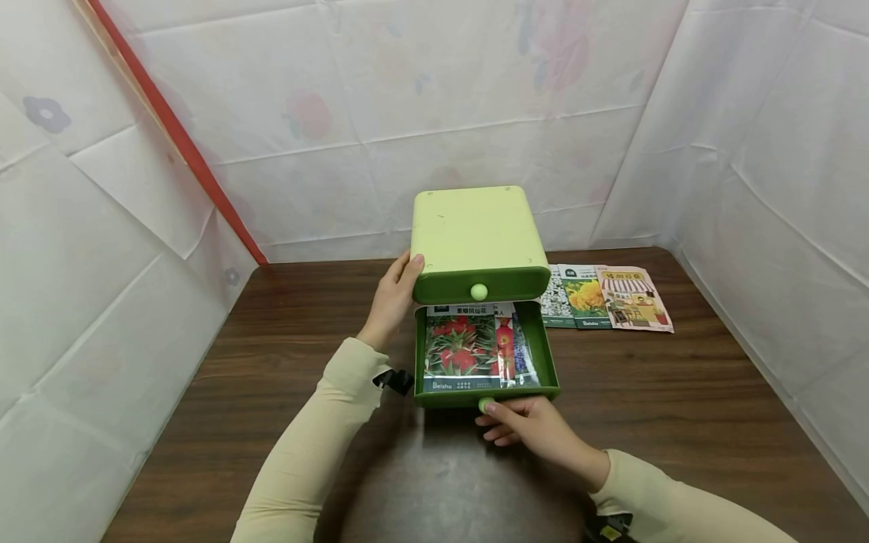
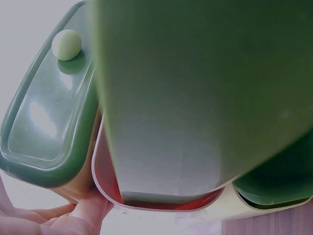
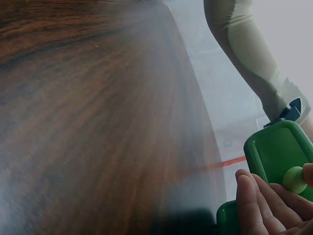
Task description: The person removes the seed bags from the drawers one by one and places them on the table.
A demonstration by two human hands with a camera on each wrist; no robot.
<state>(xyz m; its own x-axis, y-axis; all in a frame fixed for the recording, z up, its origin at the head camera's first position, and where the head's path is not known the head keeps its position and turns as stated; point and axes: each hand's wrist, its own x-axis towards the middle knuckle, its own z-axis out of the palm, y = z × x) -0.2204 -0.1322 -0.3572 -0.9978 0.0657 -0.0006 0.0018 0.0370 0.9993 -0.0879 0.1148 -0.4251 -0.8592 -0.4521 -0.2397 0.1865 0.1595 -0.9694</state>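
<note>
The left hand [image 1: 391, 300], fingers extended, likely braces the cabinet [image 1: 477, 228] while the right hand [image 1: 533, 430] pinches the lower drawer knob [image 1: 484, 404].

A pale lime cabinet [image 1: 475, 226] has green drawers [image 1: 441, 400] and lighter knobs [image 1: 479, 292]; a packet [image 1: 451, 351] bears red blooms; the table [image 1: 285, 377] is brown woodgrain.

The chest [image 1: 478, 226] stands towards the back of the desk [image 1: 204, 422], before the sheet [image 1: 475, 136], with the left grip [image 1: 395, 294] at its left side. Below its top drawer [image 1: 441, 286], an open drawer [image 1: 448, 400] juts forward with packets [image 1: 458, 347] lying in it, the right grip [image 1: 539, 434] at its front knob [image 1: 486, 405]. Right of the chest, three more packets [image 1: 589, 302] lie in a row near the desk's back edge, the leftmost partly hidden by the chest.
</note>
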